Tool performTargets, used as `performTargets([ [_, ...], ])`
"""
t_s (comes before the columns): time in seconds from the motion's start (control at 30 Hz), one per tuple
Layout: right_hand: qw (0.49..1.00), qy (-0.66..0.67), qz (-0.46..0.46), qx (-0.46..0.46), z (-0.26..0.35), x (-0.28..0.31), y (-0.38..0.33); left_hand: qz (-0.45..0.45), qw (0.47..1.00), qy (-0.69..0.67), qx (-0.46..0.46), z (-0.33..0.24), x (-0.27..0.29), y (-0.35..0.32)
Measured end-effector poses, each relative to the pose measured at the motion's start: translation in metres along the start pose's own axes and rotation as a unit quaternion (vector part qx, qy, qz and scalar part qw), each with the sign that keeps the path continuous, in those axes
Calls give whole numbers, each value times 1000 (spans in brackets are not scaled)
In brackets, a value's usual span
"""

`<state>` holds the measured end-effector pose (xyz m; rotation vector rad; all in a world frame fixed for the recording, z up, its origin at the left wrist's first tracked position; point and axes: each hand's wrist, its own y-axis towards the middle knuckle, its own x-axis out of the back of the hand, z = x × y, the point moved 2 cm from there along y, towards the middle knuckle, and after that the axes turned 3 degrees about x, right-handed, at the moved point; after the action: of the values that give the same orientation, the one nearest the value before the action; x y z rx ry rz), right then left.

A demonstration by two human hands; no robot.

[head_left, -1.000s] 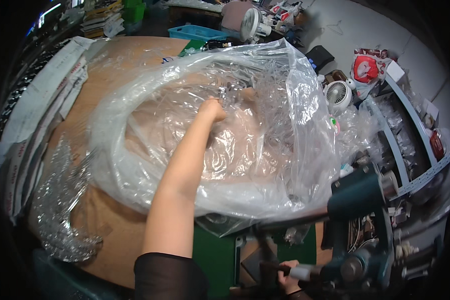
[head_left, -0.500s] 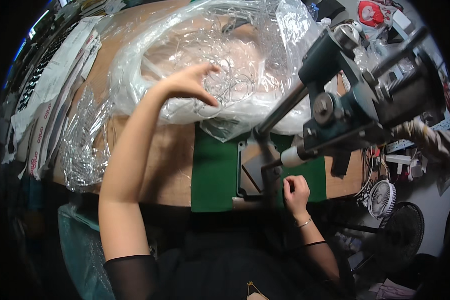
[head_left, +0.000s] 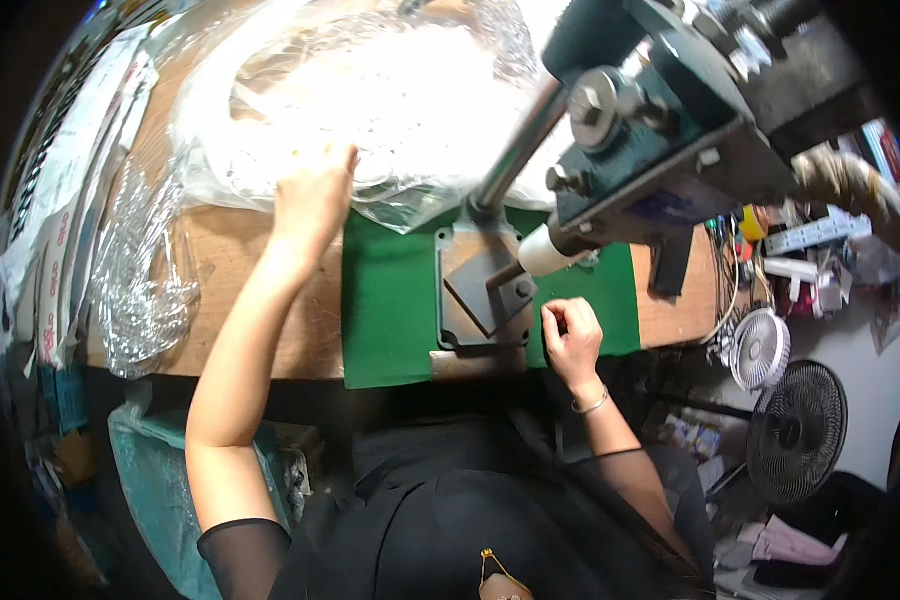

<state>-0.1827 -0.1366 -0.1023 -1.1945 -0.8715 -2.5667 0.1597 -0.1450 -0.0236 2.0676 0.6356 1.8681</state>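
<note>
Head cam, L fisheye.
Faces down, close over bench (head_left: pixel 305 345); L hand (head_left: pixel 315 195) + R hand (head_left: pixel 574 342) in view, torso (head_left: pixel 420 525) at btm.

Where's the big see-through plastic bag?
In the head view, the plastic bag lies at the top, left of centre, on the wooden table, by the left hand.

A brown wooden table (head_left: pixel 310 340) spans the scene from left to right, its far middle bleached by white glare. The room beyond its left end lies in deep shadow. At the right stand a white fan (head_left: pixel 762 350) and, nearer, a larger black fan (head_left: pixel 800 430), beside a pale grey surface (head_left: pixel 867 420), floor or wall unclear.
</note>
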Motion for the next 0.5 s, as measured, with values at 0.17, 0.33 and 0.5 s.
performTargets([
  [0.17, 990, 93, 97, -50, -8, 13, 10, 53, 656, -722, 215, 14, 41, 56],
  [0.33, 984, -49, 129, 109, -12, 13, 44, 142, 428, -890, -61, -2, 73, 47],
  [0.5, 943, -234, 161, 171, -11, -5, 47, 73, 512, -856, 21, -43, 109, -4],
])
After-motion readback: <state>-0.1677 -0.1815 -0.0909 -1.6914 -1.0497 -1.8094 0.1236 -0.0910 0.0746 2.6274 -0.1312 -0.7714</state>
